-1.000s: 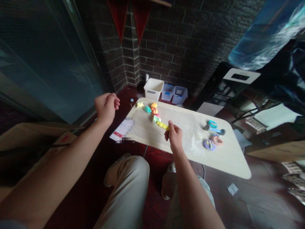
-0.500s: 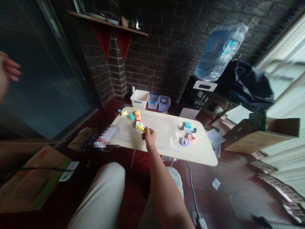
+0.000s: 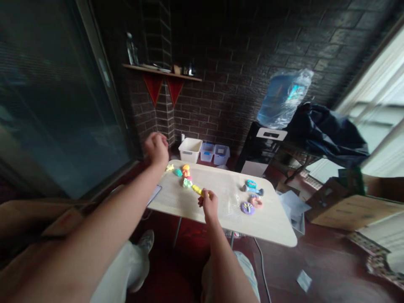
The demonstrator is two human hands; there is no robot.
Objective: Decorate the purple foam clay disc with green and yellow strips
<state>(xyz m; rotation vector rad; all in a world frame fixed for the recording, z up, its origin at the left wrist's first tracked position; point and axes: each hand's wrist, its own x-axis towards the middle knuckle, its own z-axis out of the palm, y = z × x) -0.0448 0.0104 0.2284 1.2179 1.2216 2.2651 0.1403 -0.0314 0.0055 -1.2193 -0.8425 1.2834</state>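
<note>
My right hand point(image 3: 208, 204) rests on the pale low table point(image 3: 277, 225) with its fingers pinched on the near end of a yellow clay strip point(image 3: 198, 190). That strip joins a row of coloured clay pieces point(image 3: 185, 172) running toward the far left corner. My left hand point(image 3: 156, 148) hovers above the table's left corner, fingers curled and blurred; nothing shows in it. More clay shapes lie to the right: a teal and blue piece point(image 3: 251, 186), and a purple disc point(image 3: 247, 207) beside a pink ring point(image 3: 256, 201).
A white bin point(image 3: 190, 150) and two clear boxes point(image 3: 213, 153) stand by the brick wall. A water dispenser point(image 3: 264, 143) with a bottle stands at right, cardboard boxes point(image 3: 344, 202) beyond. A glass door is at left. A cable point(image 3: 260, 265) runs across the floor by my knees.
My left hand has swung back in from the far left edge to above the table's left corner. My right hand stays on the yellow strip. The view has tilted upward.
</note>
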